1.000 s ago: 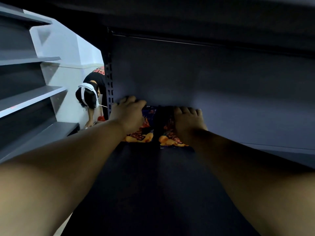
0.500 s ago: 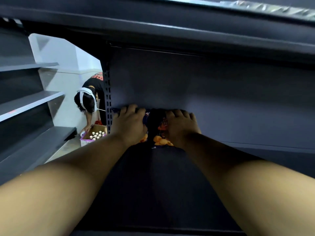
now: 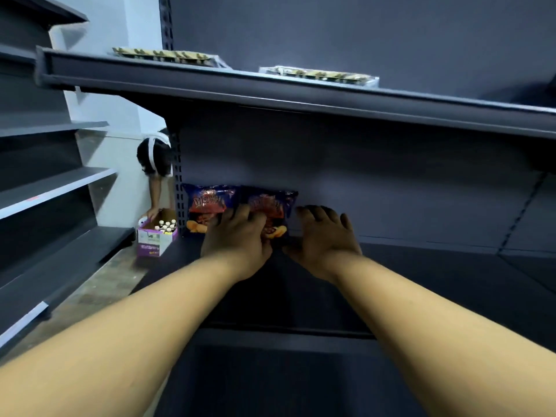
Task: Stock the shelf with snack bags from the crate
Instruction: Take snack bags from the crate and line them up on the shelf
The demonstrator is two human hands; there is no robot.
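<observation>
Against the shelf's [image 3: 301, 296] back wall, the left hand's [image 3: 237, 239] grip rests fingers-on the right bag [image 3: 270, 209], the left bag [image 3: 207, 203] beside it, while the right hand [image 3: 323, 239] hovers released, so pulling away carelessly could topple either upright bag forward.

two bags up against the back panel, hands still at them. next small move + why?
Probably draw both hands back toward the crate for more bags. The two dark blue and red crinkly snack bags stand upright, side by side against the back panel; the left hand touches them, the right hand is off, and the dark grey metal shelf lies bare rightward.
</observation>
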